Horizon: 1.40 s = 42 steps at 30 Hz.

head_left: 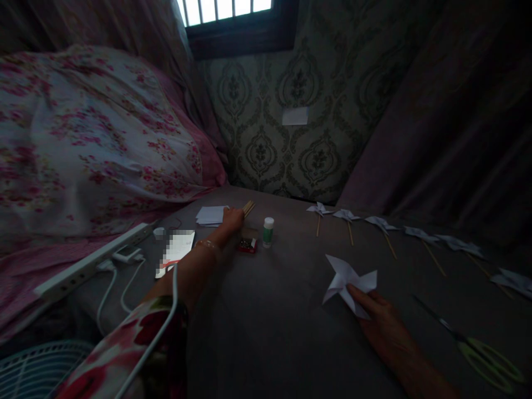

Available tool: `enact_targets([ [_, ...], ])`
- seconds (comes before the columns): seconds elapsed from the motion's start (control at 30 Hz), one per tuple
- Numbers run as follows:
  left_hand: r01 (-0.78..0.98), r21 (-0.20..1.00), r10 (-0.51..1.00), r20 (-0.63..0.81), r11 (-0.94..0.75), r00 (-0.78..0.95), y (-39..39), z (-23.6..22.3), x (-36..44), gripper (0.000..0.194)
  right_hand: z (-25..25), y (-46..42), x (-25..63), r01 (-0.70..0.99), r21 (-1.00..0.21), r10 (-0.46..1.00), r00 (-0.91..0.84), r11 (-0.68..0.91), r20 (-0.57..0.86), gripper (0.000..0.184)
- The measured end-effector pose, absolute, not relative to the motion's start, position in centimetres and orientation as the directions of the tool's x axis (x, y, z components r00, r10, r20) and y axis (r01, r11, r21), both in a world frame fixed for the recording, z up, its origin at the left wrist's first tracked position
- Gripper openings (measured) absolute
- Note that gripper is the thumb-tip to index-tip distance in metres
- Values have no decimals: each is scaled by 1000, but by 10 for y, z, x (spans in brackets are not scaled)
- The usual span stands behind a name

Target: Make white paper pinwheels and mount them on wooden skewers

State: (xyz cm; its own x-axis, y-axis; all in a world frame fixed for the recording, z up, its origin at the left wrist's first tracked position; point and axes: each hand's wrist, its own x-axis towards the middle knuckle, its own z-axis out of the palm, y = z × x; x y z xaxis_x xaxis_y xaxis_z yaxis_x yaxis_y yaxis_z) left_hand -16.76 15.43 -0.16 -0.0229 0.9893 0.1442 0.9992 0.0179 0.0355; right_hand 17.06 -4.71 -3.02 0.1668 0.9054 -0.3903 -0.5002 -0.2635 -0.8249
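Note:
My left hand [233, 218] reaches far across the grey surface, its fingers curled at a small bundle of wooden sticks [249, 207] whose ends stick out past it. A stack of white paper [210, 215] lies right beside that hand. Nearer to me, my right hand [384, 321] pinches a white paper pinwheel [344, 280] between thumb and fingers, with no stick visible on it. A small red box of dark metal pieces [248, 245] and an upright white-capped bottle with a green label [268, 233] stand between the hands.
Several paper pinwheels on sticks [380, 224] lie in a row along the right. Scissors with green handles [486, 360] lie at lower right. At left are a power strip [95, 257], a lit phone [179, 249] and a white cable [172, 310] crossing my left arm.

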Motion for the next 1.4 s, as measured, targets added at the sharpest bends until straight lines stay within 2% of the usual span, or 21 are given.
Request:
enact_targets([
  [0.2, 993, 102, 991, 112, 60, -72, 158, -2, -172, 27, -26, -48, 169, -488, -829, 903, 168, -272, -396, 31],
  [0.37, 962, 234, 982, 93, 140, -166, 166, -4, -170, 24, -23, -49, 167, -483, -828, 904, 154, -284, -399, 33],
  [0.6, 783, 545, 902, 107, 299, -419, 156, 12, -175, 19, -30, -47, 169, -498, -834, 930, 131, -237, -342, 31],
  [0.77, 562, 810, 865, 152, 168, -478, 129, 29, -174, 19, -30, -46, 169, -501, -840, 946, 116, -209, -304, 31],
  [0.9, 355, 934, 877, 194, -29, -440, 101, 35, -154, 21, -29, -46, 168, -504, -846, 958, 112, -176, -266, 28],
  [1.1, 104, 971, 930, 235, -214, -283, 55, 39, -105, 33, -22, -44, 170, -538, -827, 960, 108, -163, -259, 26],
  [1.23, -113, 983, 985, 134, -146, -104, 30, 34, -69, 34, -10, -42, 177, -589, -800, 969, 113, -113, -219, 26],
  [1.4, -173, 985, 994, 13, 7, 113, 10, 15, -31, 32, 3, -40, 191, -637, -771, 977, 162, -3, -137, 21],
])
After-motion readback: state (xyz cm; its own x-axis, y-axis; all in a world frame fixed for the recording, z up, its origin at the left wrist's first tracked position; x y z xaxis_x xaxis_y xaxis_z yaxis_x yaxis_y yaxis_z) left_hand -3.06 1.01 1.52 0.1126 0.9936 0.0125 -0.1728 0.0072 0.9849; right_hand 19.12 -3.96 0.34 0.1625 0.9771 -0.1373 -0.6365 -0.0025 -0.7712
